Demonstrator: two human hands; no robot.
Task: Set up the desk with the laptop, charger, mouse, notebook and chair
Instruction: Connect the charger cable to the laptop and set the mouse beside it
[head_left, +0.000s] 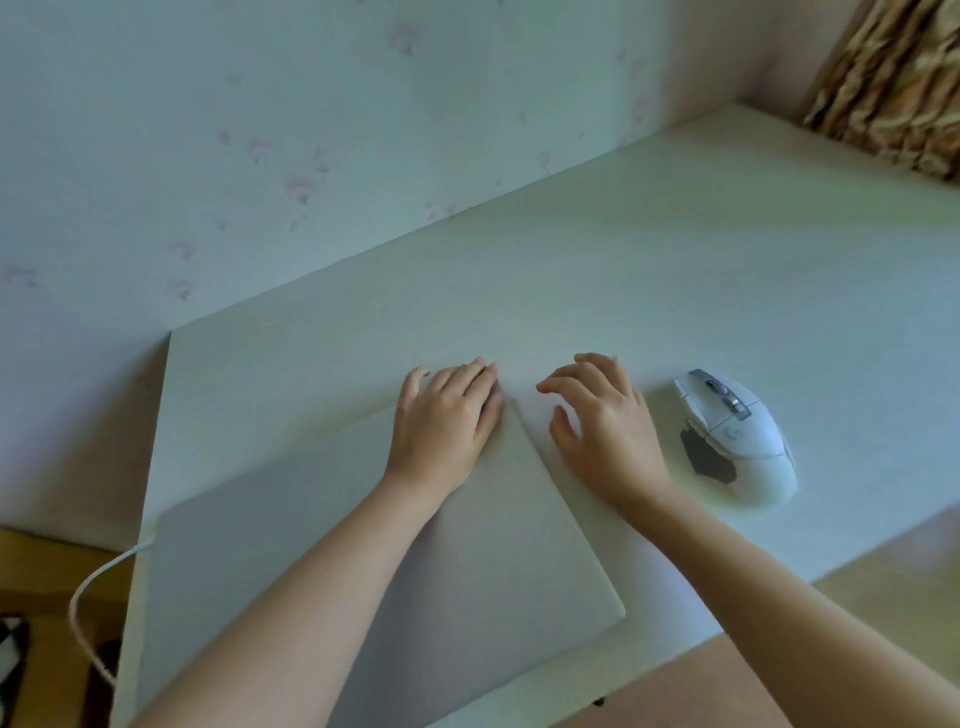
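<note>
A closed pale grey laptop (467, 587) lies flat on the white desk (675, 249), turned at an angle. My left hand (447, 421) rests palm down on the laptop's far right corner, fingers together. My right hand (602, 421) hovers or rests on the desk just right of that corner, fingers spread and slightly curled, holding nothing. A white mouse (737, 436) with grey buttons sits on the desk right of my right hand. A white charger cable (88, 587) runs from the laptop's left side down off the desk edge.
A pale wall (260, 130) with faint pink marks stands behind the desk. A brown patterned curtain (893, 88) hangs at the far right corner. Wooden floor (47, 571) shows at the lower left, beyond the desk's left edge.
</note>
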